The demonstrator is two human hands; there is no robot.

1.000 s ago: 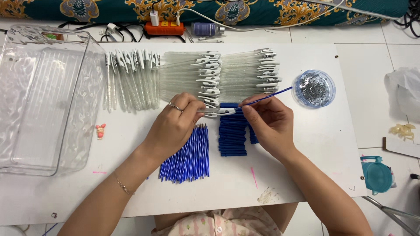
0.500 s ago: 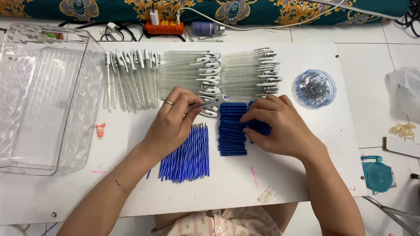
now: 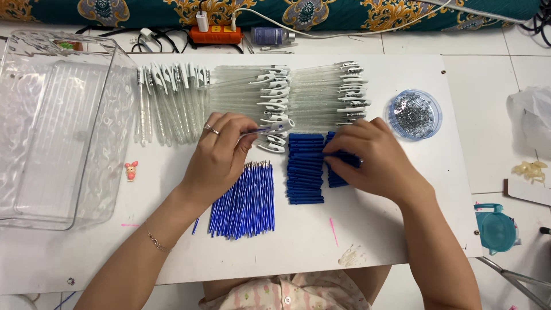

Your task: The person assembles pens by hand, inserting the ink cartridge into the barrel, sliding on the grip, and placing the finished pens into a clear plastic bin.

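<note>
1. While blue ink refills [image 3: 244, 198] are lying nearest on the white worktop [image 3: 367, 241], the left hand [image 3: 221, 155] is pinching a clear pen barrel [image 3: 270, 129] between narrow fingers.
2. The right hand [image 3: 373, 158] is pressing curled fingers onto the blue pen caps [image 3: 306, 169].
3. Clear clipped barrels [image 3: 310, 95] are lying farthest.

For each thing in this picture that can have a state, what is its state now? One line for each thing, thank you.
left hand: shut on a clear pen barrel, held level
right hand: resting on the blue pen caps, fingers curled
blue refills: lying loose in a pile
clear pen barrels: laid in rows
round container: open, holding small metal parts
clear plastic bin: open
power strip: plugs in it
</note>
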